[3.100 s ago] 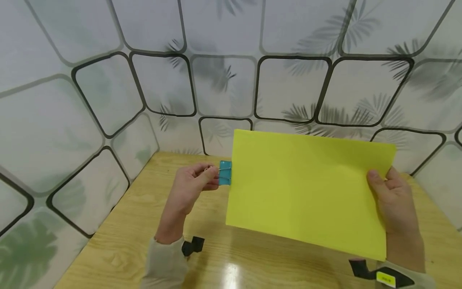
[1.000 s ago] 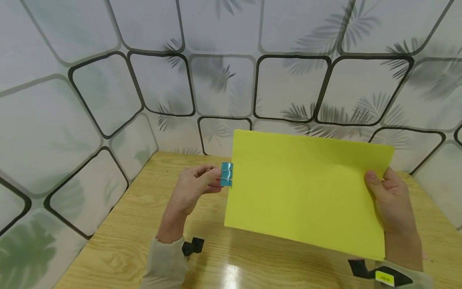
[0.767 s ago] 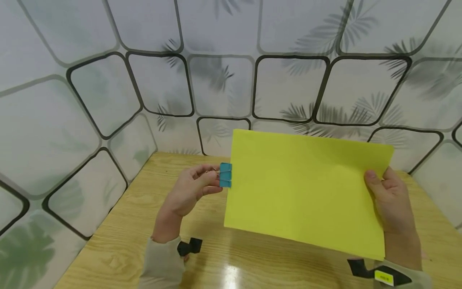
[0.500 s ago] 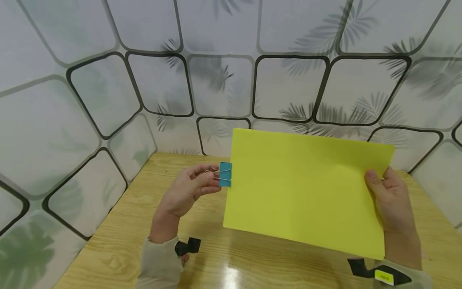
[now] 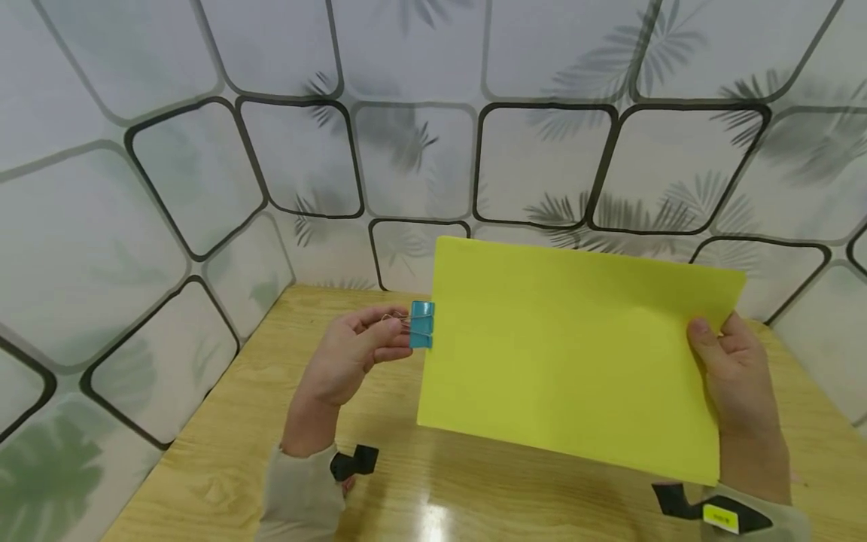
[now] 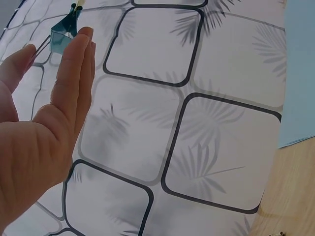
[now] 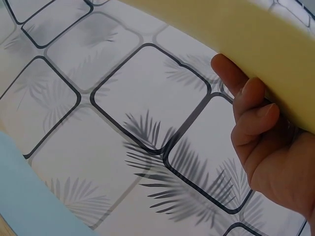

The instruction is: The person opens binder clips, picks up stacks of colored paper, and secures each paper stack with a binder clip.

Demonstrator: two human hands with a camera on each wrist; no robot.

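Note:
At the left edge of a yellow sheet of paper (image 5: 576, 354) sits a blue binder clip (image 5: 421, 324), its mouth against the paper. My left hand (image 5: 348, 354) pinches the clip's wire handles between thumb and fingers. In the left wrist view the binder clip (image 6: 63, 37) shows past the fingertips of the left hand (image 6: 54, 103), with a strip of yellow at its mouth. My right hand (image 5: 738, 376) grips the sheet's right edge, thumb in front. The right wrist view shows that hand's curled fingers (image 7: 253, 108) behind the yellow paper (image 7: 261, 44).
Below lies a wooden table (image 5: 250, 421), with patterned walls (image 5: 420, 150) behind and to the left. A light blue sheet (image 6: 300, 73) shows in both wrist views; the head view does not show it. Black straps (image 5: 355, 461) circle both wrists.
The left thumb has slid back slightly along the clip's handles, so more of the wire shows. The paper's left edge has shifted a little left. The right hand keeps its grip.

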